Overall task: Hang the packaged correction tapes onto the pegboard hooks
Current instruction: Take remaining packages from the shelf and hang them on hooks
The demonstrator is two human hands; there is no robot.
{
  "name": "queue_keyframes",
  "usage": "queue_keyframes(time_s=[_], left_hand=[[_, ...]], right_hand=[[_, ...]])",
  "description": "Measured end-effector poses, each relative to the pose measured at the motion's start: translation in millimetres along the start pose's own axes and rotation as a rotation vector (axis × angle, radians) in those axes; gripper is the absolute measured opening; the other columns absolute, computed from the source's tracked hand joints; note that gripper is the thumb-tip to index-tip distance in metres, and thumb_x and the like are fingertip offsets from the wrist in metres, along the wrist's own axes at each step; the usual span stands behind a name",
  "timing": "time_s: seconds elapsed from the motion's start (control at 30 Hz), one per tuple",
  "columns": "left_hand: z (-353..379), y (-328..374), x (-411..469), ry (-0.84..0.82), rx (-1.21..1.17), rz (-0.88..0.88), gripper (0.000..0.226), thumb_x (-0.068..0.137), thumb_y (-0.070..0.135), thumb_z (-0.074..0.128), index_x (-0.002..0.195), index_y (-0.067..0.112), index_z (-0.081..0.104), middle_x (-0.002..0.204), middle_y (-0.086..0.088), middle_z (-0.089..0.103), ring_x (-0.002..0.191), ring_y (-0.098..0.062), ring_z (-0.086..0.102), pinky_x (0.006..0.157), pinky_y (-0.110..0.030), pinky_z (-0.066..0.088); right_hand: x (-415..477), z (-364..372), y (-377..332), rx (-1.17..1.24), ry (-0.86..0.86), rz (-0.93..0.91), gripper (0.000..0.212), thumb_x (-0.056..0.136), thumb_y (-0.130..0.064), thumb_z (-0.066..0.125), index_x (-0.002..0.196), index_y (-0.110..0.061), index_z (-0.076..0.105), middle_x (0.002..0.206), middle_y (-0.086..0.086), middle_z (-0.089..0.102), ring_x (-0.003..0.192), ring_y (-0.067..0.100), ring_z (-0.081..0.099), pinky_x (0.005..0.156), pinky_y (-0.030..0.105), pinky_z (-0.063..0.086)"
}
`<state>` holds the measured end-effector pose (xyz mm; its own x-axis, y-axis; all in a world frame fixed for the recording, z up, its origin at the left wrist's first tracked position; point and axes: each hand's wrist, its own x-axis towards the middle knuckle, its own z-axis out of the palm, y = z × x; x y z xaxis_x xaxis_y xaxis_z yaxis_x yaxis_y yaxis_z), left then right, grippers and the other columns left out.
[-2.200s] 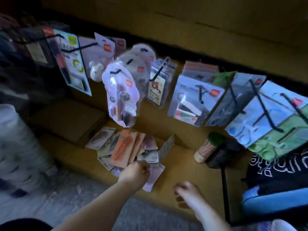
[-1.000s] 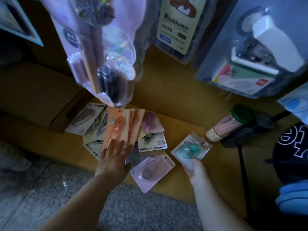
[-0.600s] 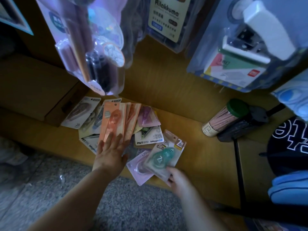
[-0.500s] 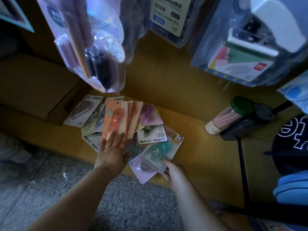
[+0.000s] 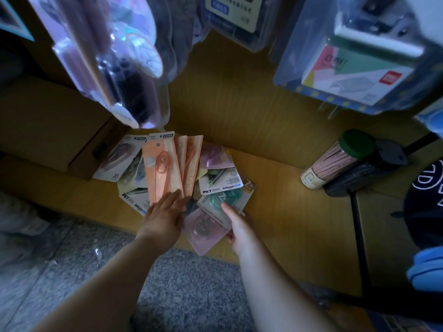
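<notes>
The step in hand is picking stock from the pile [image 5: 217,184]; nothing is going onto a hook yet. The correction tapes lie fanned and overlapping on a low wooden shelf [image 5: 275,200] at the edge of the floor [image 5: 191,283], under the goods already hanging.

The left hand [image 5: 165,214] lies flat, fingers straight, its tips pressing the near ends of the orange packs [image 5: 163,171]. It seems to be steadying or sorting the fan rather than gripping.

The right hand [image 5: 239,231] has its thumb on top of the teal pack [image 5: 231,195] and its fingers curled below the near edge, so it pinches that pack. A pink pack [image 5: 201,230] lies just under it and overhangs the shelf lip. I cannot tell whether the pinch takes that one in too.

A pen pack [image 5: 115,68] and a stapler pack [image 5: 347,73] hang overhead. No free hook shows, and the light is dim. A jar [image 5: 335,161] lies tilted well to the right.

Next, I judge, the right hand must lift 1 pack clear of its neighbours, turn its punched hole upward, and find a bare hook above. The packs are slick and stacked, so a second could ride along or slide to the floor. The left hand pressing down should help prevent that.
</notes>
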<state>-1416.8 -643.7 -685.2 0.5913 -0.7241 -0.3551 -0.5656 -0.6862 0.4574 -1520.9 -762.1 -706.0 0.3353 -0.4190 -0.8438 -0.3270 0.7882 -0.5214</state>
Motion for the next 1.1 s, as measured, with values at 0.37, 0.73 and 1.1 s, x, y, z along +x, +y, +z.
queue_keyframes(time_s=[0.37, 0.73, 1.1], left_hand=[[-6, 0, 10, 0.017, 0.041, 0.075, 0.046, 0.097, 0.018, 0.034, 0.143, 0.024, 0.029, 0.156, 0.004, 0.016, 0.145, -0.014, 0.012, 0.116, -0.028, 0.013], [20, 7, -20, 0.369, -0.145, -0.129, 0.043, 0.076, 0.030, 0.041, 0.101, 0.002, 0.063, 0.104, -0.021, 0.064, 0.102, -0.041, 0.056, 0.080, -0.043, 0.041], [65, 51, -19, -0.041, -0.628, -0.345, 0.018, 0.093, 0.015, 0.048, 0.105, 0.007, 0.057, 0.106, -0.012, 0.054, 0.098, -0.025, 0.054, 0.067, -0.022, 0.030]], right_hand=[[1, -3, -7, 0.172, 0.132, -0.079, 0.057, 0.081, -0.015, 0.066, 0.131, -0.014, 0.040, 0.126, 0.011, 0.055, 0.107, 0.027, 0.057, 0.080, 0.035, 0.049], [-10, -24, -13, 0.250, 0.104, -0.105, 0.045, 0.085, -0.004, 0.059, 0.127, -0.007, 0.042, 0.123, 0.021, 0.054, 0.081, 0.024, 0.057, 0.061, 0.030, 0.048], [-29, -88, -16, 0.208, 0.229, -0.191, 0.032, 0.087, -0.004, 0.056, 0.114, -0.015, 0.042, 0.111, 0.013, 0.055, 0.074, 0.016, 0.056, 0.061, 0.026, 0.044]])
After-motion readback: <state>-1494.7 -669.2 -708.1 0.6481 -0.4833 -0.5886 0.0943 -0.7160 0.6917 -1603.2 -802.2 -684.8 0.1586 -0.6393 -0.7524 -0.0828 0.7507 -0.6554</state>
